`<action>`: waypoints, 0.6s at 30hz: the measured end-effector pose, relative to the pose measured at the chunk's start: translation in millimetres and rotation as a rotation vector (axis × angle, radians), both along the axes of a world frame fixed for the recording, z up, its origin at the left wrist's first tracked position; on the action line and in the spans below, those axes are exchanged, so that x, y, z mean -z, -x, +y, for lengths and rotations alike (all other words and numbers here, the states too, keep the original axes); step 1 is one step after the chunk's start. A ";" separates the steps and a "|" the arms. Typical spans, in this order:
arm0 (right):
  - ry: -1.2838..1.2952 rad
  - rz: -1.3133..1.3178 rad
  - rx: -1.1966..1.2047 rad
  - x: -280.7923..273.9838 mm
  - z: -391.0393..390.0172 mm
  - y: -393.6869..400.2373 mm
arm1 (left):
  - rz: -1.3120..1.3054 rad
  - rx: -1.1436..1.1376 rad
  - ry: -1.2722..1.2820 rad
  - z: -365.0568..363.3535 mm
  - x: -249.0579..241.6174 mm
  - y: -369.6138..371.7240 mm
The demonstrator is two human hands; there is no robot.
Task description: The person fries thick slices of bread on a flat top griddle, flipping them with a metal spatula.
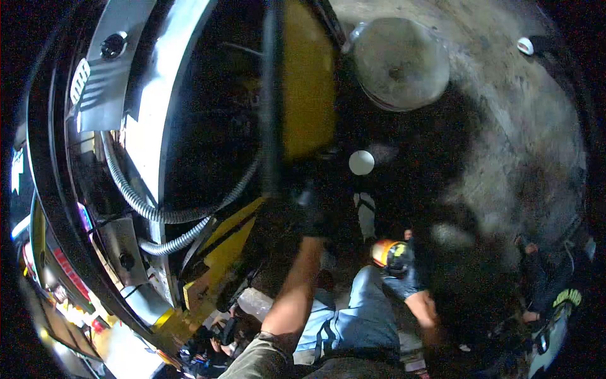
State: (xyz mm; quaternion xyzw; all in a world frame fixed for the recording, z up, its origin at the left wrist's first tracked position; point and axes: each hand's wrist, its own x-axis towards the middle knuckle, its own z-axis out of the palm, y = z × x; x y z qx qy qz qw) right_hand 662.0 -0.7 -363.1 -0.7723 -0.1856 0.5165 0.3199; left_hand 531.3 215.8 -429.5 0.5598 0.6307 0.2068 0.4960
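My left hand [310, 211], in a dark glove, reaches forward to the lower end of a dark-edged yellow panel [308, 82]. Its fingers are lost in shadow. Beside my right knee, my right hand [405, 268] is also in a dark glove, with one bare fingertip showing. It is closed around a can-like thing [382, 252] with red, yellow and white on it; I cannot tell its exact kind. In front of the hands, a white round disc [361, 162] shows against the dark ground. My legs in blue jeans [363, 316] are below.
At left stands a metal-framed machine [161, 114] with ribbed flexible conduit [151, 211] looping from it. A large round drum [401, 63] is ahead on the stained concrete floor [517, 145]. One person [552, 290] is at the right; another [221, 331] is at the lower left.
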 end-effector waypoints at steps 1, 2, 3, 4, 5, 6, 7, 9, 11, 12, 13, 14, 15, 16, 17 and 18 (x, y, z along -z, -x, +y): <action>-0.005 0.042 0.004 13.7 4.2 7.0 | -0.053 0.059 0.063 -11.0 -4.1 -9.8; -0.012 0.082 0.021 27.2 10.5 15.8 | -0.102 0.118 0.116 -20.1 -6.3 -24.1; -0.014 0.122 0.040 44.6 18.2 26.7 | -0.133 0.162 0.148 -27.9 -9.0 -37.0; -0.016 0.144 0.050 55.8 23.2 31.6 | -0.167 0.208 0.165 -28.4 -4.5 -58.7; -0.026 0.161 0.060 66.9 29.7 36.7 | -0.195 0.235 0.172 -28.6 -2.3 -76.7; -0.032 0.180 0.069 77.9 35.9 40.9 | -0.208 0.255 0.176 -26.5 2.4 -94.1; -0.041 0.191 0.077 86.8 42.1 42.5 | -0.219 0.269 0.178 -23.4 6.4 -109.0; -0.054 0.212 0.088 101.4 52.1 41.3 | -0.218 0.279 0.192 -20.0 13.5 -124.4; -0.049 0.231 0.106 110.6 53.4 40.0 | -0.204 0.285 0.202 -23.8 16.8 -122.0; -0.045 0.240 0.117 113.4 53.5 41.2 | -0.194 0.285 0.208 -27.2 15.4 -116.1; -0.036 0.245 0.123 113.1 48.1 38.5 | -0.190 0.276 0.212 -26.8 15.8 -109.8; -0.032 0.248 0.133 113.8 45.5 39.9 | -0.179 0.279 0.223 -35.5 11.6 -100.2; -0.022 0.252 0.143 114.9 43.0 41.4 | -0.170 0.268 0.234 -41.2 7.2 -89.9; -0.016 0.261 0.156 114.5 39.5 42.4 | -0.158 0.262 0.245 -46.3 4.0 -80.6; -0.009 0.267 0.168 114.9 37.4 44.3 | -0.147 0.259 0.259 -49.4 2.0 -72.4; -0.005 0.274 0.178 115.9 36.5 46.4 | -0.137 0.251 0.269 -52.2 -0.5 -64.0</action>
